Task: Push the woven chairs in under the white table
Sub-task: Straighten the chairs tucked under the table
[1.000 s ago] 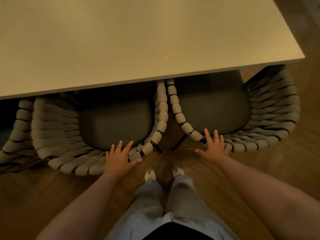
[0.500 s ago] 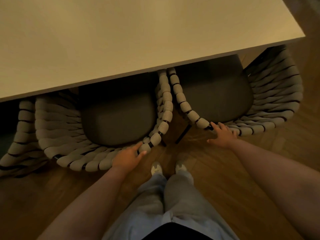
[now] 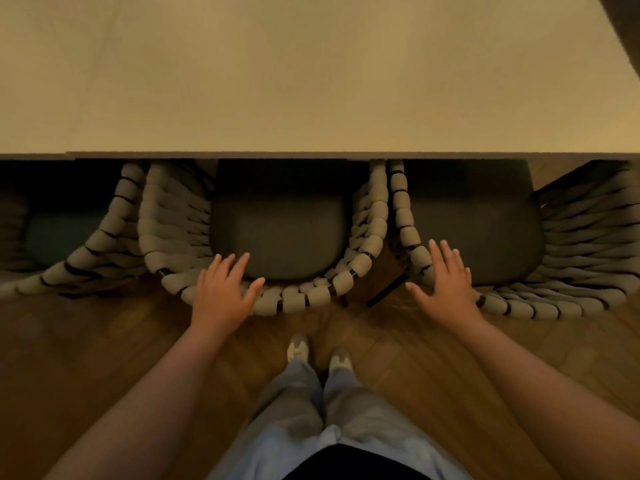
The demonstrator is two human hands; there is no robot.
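Woven chair backs lie under both flat hands: the left hand [image 3: 221, 293] rests with fingers spread on the middle chair [image 3: 332, 289], the right hand [image 3: 446, 282] likewise on the right chair [image 3: 571, 271]. Half a second ago the fingers were curled at the rims. Both seats reach under the table [image 3: 311, 81] edge, as before; a third chair [image 3: 86, 251] stands left.

I see bare wooden floor [image 3: 104, 358] open behind the chairs. A narrow gap parts the middle chair [image 3: 294, 299] and right chair [image 3: 554, 306]; the white table [image 3: 311, 81] edge overhangs their seats, blocking passage above.
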